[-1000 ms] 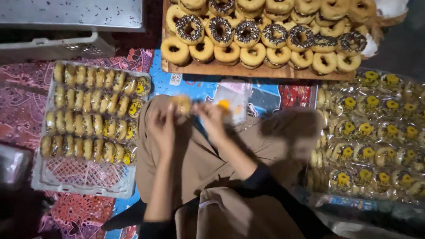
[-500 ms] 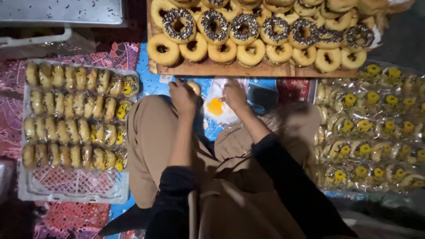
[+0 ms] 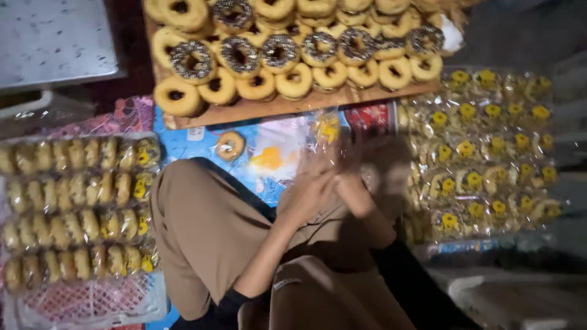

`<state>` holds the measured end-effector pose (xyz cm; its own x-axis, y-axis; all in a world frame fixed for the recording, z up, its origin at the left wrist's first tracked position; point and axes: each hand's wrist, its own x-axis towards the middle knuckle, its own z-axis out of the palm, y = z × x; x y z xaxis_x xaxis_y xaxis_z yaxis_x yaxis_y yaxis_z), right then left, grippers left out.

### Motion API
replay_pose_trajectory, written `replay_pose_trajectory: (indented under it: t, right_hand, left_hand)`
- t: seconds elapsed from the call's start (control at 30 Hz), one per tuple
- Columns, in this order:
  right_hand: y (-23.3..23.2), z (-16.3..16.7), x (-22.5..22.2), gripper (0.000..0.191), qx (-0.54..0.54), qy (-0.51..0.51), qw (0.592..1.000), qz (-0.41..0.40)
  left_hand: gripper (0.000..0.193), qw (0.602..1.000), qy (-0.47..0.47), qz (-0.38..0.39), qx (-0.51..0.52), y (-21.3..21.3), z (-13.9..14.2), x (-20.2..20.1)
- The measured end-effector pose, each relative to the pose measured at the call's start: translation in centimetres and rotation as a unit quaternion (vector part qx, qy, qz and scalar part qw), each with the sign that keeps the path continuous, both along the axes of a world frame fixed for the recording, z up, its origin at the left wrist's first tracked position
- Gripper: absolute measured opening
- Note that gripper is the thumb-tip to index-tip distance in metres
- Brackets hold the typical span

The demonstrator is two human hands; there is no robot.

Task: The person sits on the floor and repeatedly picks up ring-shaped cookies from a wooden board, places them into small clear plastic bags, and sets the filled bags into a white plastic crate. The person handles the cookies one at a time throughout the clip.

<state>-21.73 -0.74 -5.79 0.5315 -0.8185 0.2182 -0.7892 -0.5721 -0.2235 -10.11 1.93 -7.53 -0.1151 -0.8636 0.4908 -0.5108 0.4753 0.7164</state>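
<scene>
My left hand (image 3: 315, 189) and my right hand (image 3: 367, 174) come together over my lap, and both seem to pinch a clear plastic bag (image 3: 327, 131) with a yellow print, but the motion blur is strong, so I cannot tell how tight the fingers close. The bag stands up just above my fingertips, in front of the wooden board (image 3: 287, 107) full of doughnuts. At my right lies a wide layer of packed doughnuts (image 3: 483, 153); at my left a white crate (image 3: 79, 302) carries rows of them. One bare doughnut (image 3: 230, 145) rests alone on the blue sheet (image 3: 183, 140), near my knee.
</scene>
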Motion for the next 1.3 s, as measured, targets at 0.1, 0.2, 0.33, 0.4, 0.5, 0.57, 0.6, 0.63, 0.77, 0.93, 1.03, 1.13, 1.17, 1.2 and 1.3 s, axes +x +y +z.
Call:
replay_pose_trajectory:
  t: [0.1, 0.2, 0.33, 0.4, 0.5, 0.57, 0.6, 0.63, 0.77, 0.93, 1.03, 1.13, 1.17, 1.2, 1.3]
  right_hand:
    - [0.7, 4.0, 0.0, 0.056, 0.027, -0.099, 0.995, 0.009]
    - [-3.0, 8.5, -2.9, 0.072, 0.083, -0.220, 0.972, -0.025]
    - [-13.3, 11.0, -13.9, 0.093, 0.011, -0.407, 0.897, -0.170]
    - [-17.4, 9.7, -19.0, 0.103, 0.020, -0.312, 0.934, -0.172]
    - [-20.5, 8.0, -22.8, 0.095, 0.037, -0.213, 0.961, -0.174]
    - [-20.7, 7.7, -22.9, 0.089, 0.021, -0.215, 0.958, -0.187]
    - [-20.8, 7.5, -22.9, 0.086, -0.019, -0.210, 0.958, -0.195]
    - [-20.2, 7.4, -22.5, 0.084, -0.059, -0.203, 0.956, -0.201]
    - [-14.5, 9.7, -16.8, 0.077, -0.039, -0.353, 0.912, -0.204]
    - [-1.0, 8.2, -6.0, 0.067, 0.100, -0.447, 0.874, -0.162]
    - [3.1, 7.1, -0.2, 0.062, 0.063, -0.393, 0.910, -0.113]
    - [3.1, 8.4, 3.7, 0.057, 0.007, -0.345, 0.932, -0.116]
    - [2.7, 9.1, 4.4, 0.060, 0.026, -0.307, 0.942, -0.136]
    - [2.3, 9.9, 4.8, 0.063, 0.044, -0.268, 0.950, -0.156]
    - [1.6, 11.2, 4.6, 0.082, 0.013, -0.235, 0.971, 0.033]
  left_hand:
    - [0.052, 0.717, 0.648, -0.037, 0.254, -0.5, -1.2, 0.6]
    - [0.031, 0.520, 0.817, -0.074, 0.238, -4.2, -3.5, 4.8]
    - [0.022, 0.493, 0.853, 0.025, 0.170, -5.4, -4.2, 10.7]
    - [0.028, 0.439, 0.877, 0.070, 0.181, -4.9, -3.6, 12.1]
    - [0.032, 0.406, 0.887, 0.102, 0.195, -4.4, -2.6, 12.3]
    - [0.035, 0.377, 0.895, 0.114, 0.210, -4.8, -2.4, 11.8]
    - [0.035, 0.362, 0.904, 0.090, 0.208, -5.0, -2.5, 11.5]
    - [0.036, 0.346, 0.913, 0.067, 0.205, -5.4, -2.7, 11.2]
    - [0.034, 0.299, 0.938, -0.017, 0.176, -6.8, -4.1, 10.0]
    - [0.049, 0.236, 0.959, 0.062, 0.141, -7.3, -4.1, 6.3]
    - [0.044, 0.286, 0.948, 0.023, 0.138, -5.6, -2.1, 3.6]
    - [0.045, 0.361, 0.925, -0.032, 0.116, -3.7, 1.1, 2.2]
    - [0.048, 0.365, 0.922, -0.065, 0.112, -3.1, 2.2, 2.2]
    - [0.052, 0.368, 0.918, -0.099, 0.107, -2.9, 3.3, 2.5]
    - [0.070, 0.572, 0.811, -0.044, 0.117, -2.5, 6.0, 4.3]
